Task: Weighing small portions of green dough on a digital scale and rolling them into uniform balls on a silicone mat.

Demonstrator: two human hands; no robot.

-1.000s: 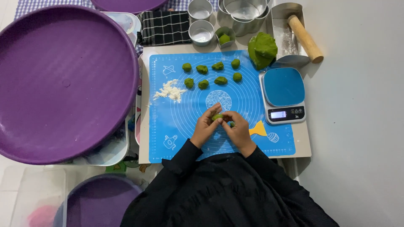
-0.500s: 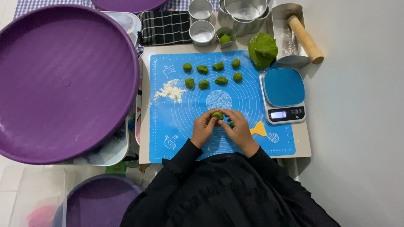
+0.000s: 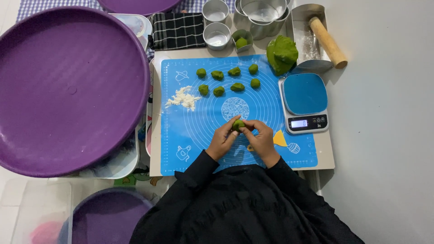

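Both my hands meet over the blue silicone mat (image 3: 190, 131), pinching one small green dough ball (image 3: 238, 124) between the fingertips. My left hand (image 3: 223, 141) holds it from the left, my right hand (image 3: 261, 138) from the right. Farther up the mat lie several green dough pieces (image 3: 228, 80) in two rows. A big lump of green dough (image 3: 282, 53) sits at the mat's top right corner. A small heap of white flour (image 3: 183, 97) lies on the mat's left part.
A blue digital scale (image 3: 305, 101) stands right of the mat. Behind are metal cups (image 3: 217, 35), a metal tray (image 3: 306, 40) with a wooden rolling pin (image 3: 327, 36), and a checked cloth (image 3: 176, 30). A large purple tray (image 3: 68, 86) fills the left; a purple tub (image 3: 106, 217) is below.
My hands have lifted slightly up the mat and the dough ball has turned between my fingertips; it now shows more clearly between the two hands.
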